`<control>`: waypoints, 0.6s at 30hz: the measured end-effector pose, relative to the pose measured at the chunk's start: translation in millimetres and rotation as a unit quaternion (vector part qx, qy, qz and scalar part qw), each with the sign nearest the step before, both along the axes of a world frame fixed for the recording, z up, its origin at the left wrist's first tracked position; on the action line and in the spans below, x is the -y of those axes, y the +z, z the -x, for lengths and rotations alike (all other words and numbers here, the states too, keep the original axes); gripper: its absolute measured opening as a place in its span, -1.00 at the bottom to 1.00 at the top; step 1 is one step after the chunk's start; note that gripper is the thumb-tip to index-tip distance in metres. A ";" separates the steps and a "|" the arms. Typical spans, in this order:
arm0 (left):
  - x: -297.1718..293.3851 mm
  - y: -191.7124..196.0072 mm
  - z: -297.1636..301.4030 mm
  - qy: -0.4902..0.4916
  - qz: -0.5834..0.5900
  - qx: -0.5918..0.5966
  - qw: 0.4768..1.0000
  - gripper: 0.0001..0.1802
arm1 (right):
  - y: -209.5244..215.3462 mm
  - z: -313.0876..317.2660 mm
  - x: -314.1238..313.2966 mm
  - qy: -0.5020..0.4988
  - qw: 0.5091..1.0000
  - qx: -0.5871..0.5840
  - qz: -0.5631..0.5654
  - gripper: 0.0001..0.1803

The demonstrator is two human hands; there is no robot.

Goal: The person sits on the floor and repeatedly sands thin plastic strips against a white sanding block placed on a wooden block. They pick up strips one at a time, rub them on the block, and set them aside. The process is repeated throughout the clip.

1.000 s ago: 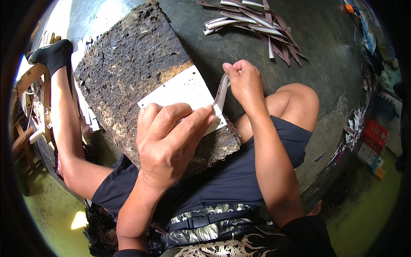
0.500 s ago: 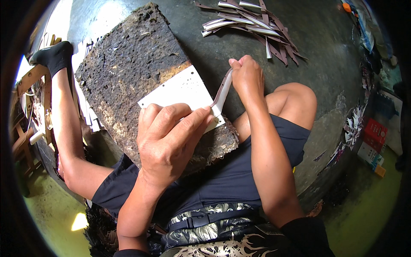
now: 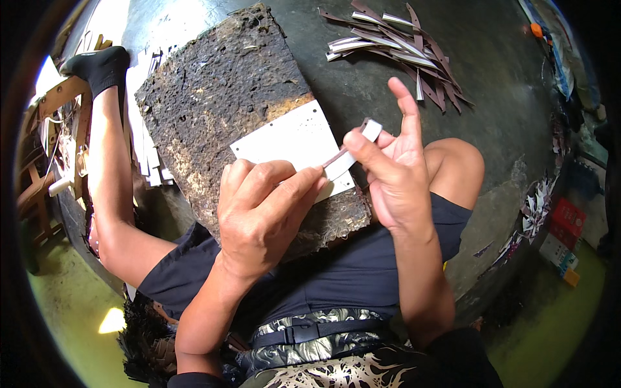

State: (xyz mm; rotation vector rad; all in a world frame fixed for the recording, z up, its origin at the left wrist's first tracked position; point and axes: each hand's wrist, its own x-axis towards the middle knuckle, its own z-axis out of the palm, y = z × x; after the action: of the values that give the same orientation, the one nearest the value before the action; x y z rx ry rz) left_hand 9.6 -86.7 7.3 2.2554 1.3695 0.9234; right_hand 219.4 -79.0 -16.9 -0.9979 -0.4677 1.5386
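A narrow strip (image 3: 341,166), brown on one side and white on the other, stretches between my two hands. My left hand (image 3: 255,216) pinches its near end with thumb and forefinger, resting on a white card (image 3: 284,137) with small holes near its edges. My right hand (image 3: 402,181) is turned palm up, one finger raised; its thumb presses the strip's other end, which bends up, against fingers partly hidden behind it. Beneath the card lies a thick, rough dark slab (image 3: 220,84), tilted across my lap.
Beyond the slab, a loose pile of brown and white strips (image 3: 414,48) lies on the dark floor (image 3: 491,71). White strips (image 3: 150,152) lie left of the slab, near a wooden frame (image 3: 65,97). Scraps (image 3: 535,207) and a red box (image 3: 567,220) are at the right.
My right hand has turned palm up and moved lower, with one finger now raised. The strip's far end has come down and bends at the tip. My left hand keeps its pinch.
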 end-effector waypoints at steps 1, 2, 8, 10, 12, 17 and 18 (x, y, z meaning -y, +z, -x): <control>-0.5 0.6 -0.4 -0.002 0.001 -0.001 1.000 -0.67 | -0.4 2.8 -0.2 -0.008 0.999 0.023 0.024 0.04; -1.5 1.0 -1.2 -0.005 0.001 -0.002 1.000 -0.67 | -1.7 4.0 -1.1 -0.011 0.999 0.023 0.032 0.02; -8.6 -1.8 -12.6 -0.014 0.007 -0.015 1.000 -0.65 | -15.5 1.2 -5.8 -0.041 0.997 0.038 0.060 -0.22; -9.6 -1.8 -13.2 -0.017 -0.007 -0.003 1.000 -0.65 | -19.9 1.8 -4.7 -0.050 0.996 0.035 0.071 -0.25; -9.1 -0.4 -11.5 -0.016 -0.004 -0.004 1.000 -0.65 | -23.1 1.2 -3.6 -0.050 0.995 0.036 0.075 -0.26; -9.4 -1.8 -10.1 -0.028 -0.004 -0.007 1.000 -0.65 | -29.5 -2.0 -3.6 -0.040 0.996 0.037 0.077 -0.29; -9.5 -2.1 -10.8 -0.027 -0.006 -0.009 1.000 -0.64 | -31.0 -3.0 -4.1 -0.039 0.995 0.043 0.080 -0.30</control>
State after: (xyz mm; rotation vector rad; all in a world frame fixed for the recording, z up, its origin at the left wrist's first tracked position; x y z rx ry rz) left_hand 20.4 -77.2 5.2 2.3032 1.3069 0.8991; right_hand 222.4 -74.9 -47.9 -1.1966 -0.3646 1.4841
